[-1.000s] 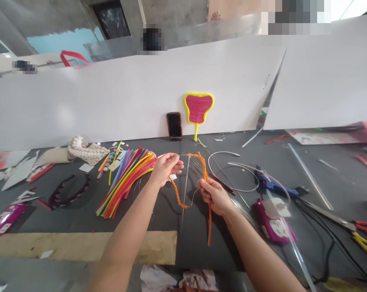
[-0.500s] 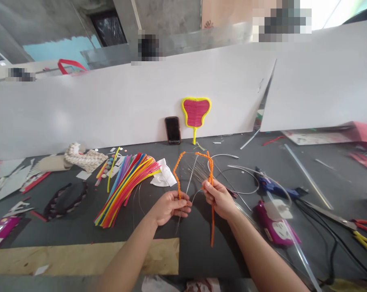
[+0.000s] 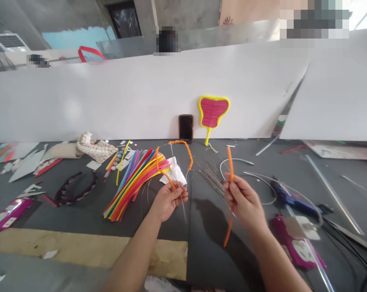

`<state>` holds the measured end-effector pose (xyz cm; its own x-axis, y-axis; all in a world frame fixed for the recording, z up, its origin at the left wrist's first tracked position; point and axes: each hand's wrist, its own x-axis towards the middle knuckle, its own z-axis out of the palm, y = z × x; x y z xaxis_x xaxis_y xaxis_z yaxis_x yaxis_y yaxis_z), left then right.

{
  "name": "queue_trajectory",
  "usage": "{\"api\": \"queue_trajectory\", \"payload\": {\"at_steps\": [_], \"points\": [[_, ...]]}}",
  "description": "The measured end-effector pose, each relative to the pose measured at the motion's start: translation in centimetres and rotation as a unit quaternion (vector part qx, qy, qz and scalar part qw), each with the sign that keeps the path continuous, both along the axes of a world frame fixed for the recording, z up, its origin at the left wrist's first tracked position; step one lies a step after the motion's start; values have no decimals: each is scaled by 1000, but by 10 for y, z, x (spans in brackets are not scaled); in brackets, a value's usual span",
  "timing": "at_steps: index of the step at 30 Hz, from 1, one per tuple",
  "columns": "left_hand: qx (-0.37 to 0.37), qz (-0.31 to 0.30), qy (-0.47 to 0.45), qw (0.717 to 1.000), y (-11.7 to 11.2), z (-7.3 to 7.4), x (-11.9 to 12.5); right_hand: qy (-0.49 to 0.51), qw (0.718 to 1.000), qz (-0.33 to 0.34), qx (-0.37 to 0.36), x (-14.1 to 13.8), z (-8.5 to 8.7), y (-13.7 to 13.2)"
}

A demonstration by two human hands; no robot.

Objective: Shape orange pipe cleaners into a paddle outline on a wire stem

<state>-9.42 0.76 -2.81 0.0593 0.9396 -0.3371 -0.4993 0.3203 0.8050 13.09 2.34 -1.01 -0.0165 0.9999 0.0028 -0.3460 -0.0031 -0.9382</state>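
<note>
My left hand [image 3: 172, 198] pinches the lower end of a wire frame [image 3: 189, 156], a rounded loop wound with orange pipe cleaner over much of its length. Bare wire shows at the top left and lower right of the loop, and thin wire ends hang below my fingers. My right hand [image 3: 244, 198] grips a loose orange pipe cleaner [image 3: 228, 231], upright, with its ends above and below the fist. The two hands are apart. Behind them a yellow-edged pink fan [image 3: 214, 112] leans on the white partition beside a phone [image 3: 186, 128].
Colourful pipe cleaners [image 3: 131, 184] lie left of a white cloth [image 3: 174, 172]. Loose wires [image 3: 213, 180] spread between my hands. At right are a blue glue gun [image 3: 292, 198], a purple power strip [image 3: 299, 243] and scissors [image 3: 353, 235]. A dark braided headband [image 3: 75, 194] lies left.
My right hand has moved right, carrying the orange pipe cleaner away from the wire frame. The frame has tilted left in my left hand. The camera view has shifted left.
</note>
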Motion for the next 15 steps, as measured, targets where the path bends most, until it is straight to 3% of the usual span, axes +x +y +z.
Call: {"api": "queue_trajectory", "payload": {"at_steps": [3,4,6,8,10,12,15], "points": [[16,16,-7,1000,0,1,-3,-123,985,-63,100,-1,22,-6],[19,23,-7,1000,0,2,-4,-159,981,-39,104,-4,27,-7],[22,41,-3,999,-1,4,-4,-189,977,81,60,-11,28,-9],[24,59,1,998,-3,6,-4,-175,959,220,-15,-20,21,-11],[32,73,4,997,-4,9,-4,-168,938,297,-64,-28,10,-14],[42,85,5,995,-6,12,-4,-186,924,325,-73,-33,-1,-17],[55,92,-1,994,-6,14,-5,-241,921,302,-46,-34,-10,-18]]}}
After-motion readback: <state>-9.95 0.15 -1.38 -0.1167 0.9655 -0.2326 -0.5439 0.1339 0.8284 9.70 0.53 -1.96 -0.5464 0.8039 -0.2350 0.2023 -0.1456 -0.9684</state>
